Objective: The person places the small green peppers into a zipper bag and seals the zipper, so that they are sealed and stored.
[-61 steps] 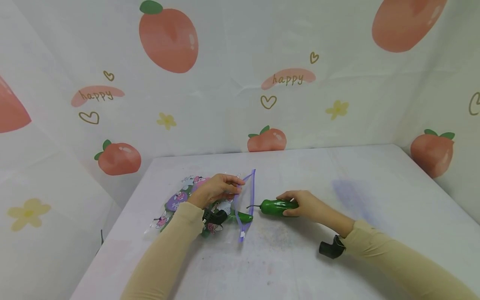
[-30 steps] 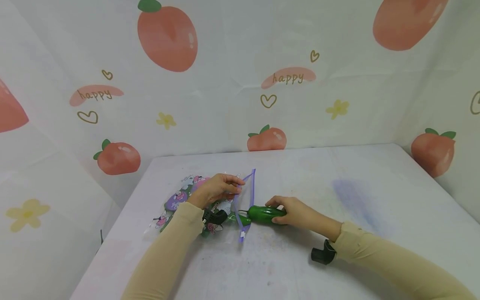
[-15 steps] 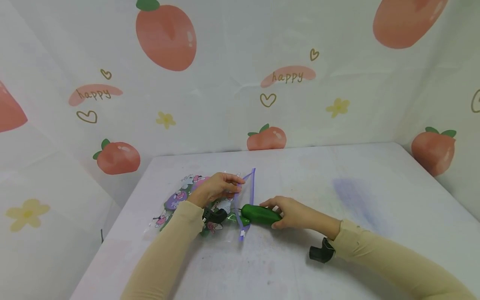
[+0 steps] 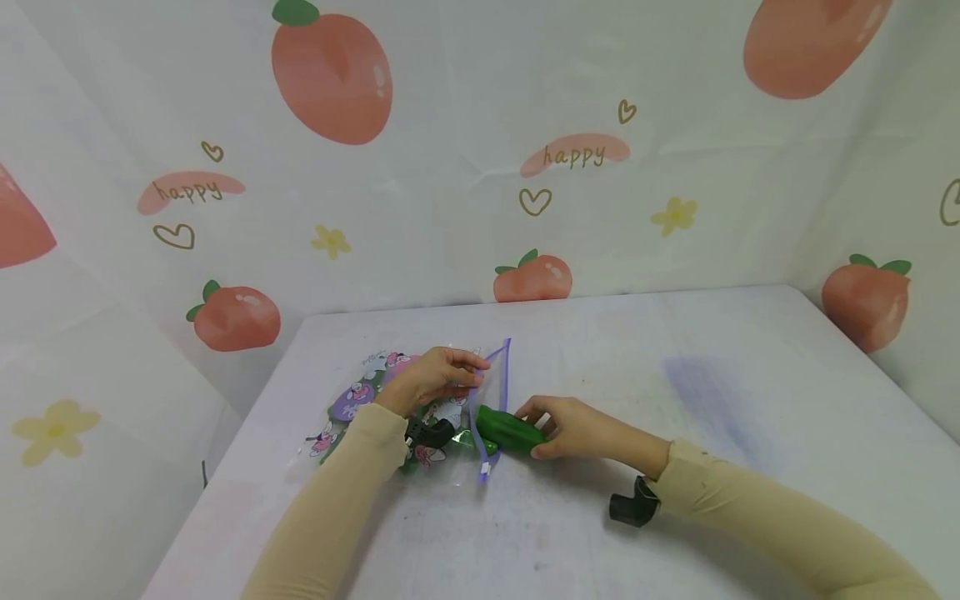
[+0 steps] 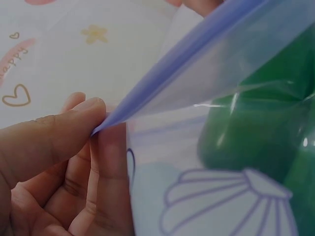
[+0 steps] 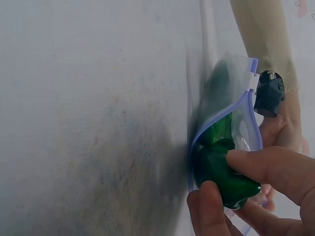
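Note:
My left hand (image 4: 438,379) pinches the purple upper edge of a clear zip bag (image 5: 147,83) between thumb and fingers, and the bag's mouth gapes toward the right. Cartoon prints cover the bag, which lies on the table. A large green pepper (image 4: 512,429) is gripped by my right hand (image 4: 573,427) at its blunt end; its stem end is inside the bag's mouth. Another green pepper (image 6: 220,129) lies inside, just beneath it. The right wrist view shows the thumb and fingers around the held pepper, with the white slider (image 6: 253,81) at one end of the zip.
A white table (image 4: 675,517) carries the bag; a faint purple stain (image 4: 708,400) marks its right side. Behind it hangs a white cloth (image 4: 450,192) with printed peaches. A black wrist device (image 4: 634,502) sits under the right wrist.
My right hand has moved left, carrying the pepper from outside the bag into its mouth, and the pepper has tilted slightly. The left hand has stayed in place holding the bag's edge.

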Demonstrator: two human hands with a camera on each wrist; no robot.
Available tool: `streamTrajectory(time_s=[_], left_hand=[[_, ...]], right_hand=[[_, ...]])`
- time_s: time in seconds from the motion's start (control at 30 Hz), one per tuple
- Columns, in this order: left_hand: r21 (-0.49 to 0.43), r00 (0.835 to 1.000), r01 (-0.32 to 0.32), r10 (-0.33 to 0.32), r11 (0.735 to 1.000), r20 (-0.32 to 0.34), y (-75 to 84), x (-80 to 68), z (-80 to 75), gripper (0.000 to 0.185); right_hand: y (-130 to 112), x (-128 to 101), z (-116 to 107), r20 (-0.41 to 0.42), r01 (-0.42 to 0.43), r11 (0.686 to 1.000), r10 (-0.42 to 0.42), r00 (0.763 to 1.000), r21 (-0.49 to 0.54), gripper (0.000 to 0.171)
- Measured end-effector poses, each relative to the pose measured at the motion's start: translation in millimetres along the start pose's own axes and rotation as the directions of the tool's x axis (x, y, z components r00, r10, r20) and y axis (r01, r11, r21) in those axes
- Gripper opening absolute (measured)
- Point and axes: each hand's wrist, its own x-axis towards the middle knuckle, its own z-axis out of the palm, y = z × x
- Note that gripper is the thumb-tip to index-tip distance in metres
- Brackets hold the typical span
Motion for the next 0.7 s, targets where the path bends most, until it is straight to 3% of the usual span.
streamTrajectory(time_s=[0.2, 0.47, 0.7], left_hand=[[-0.002, 1.000, -0.011, 0.011, 1.000, -0.009, 1.1, -1.4, 0.9, 0.031], [0.008, 1.000, -0.004, 0.004, 1.000, -0.011, 2.5, -3.3, 1.6, 0.037], [0.006, 1.000, -0.001, 0.001, 1.000, -0.010, 4.1, -4.2, 1.5, 0.036]], right_hand=[[-1, 4, 2, 0.014, 0.026, 1.000, -0.027, 1.000, 0.017, 0.052], [-2, 8, 5, -0.012, -0.002, 0.999, 0.003, 1.000, 0.050, 0.049], [-1, 14, 7, 0.026, -0.021, 0.994, 0.018, 0.999, 0.106, 0.051]])
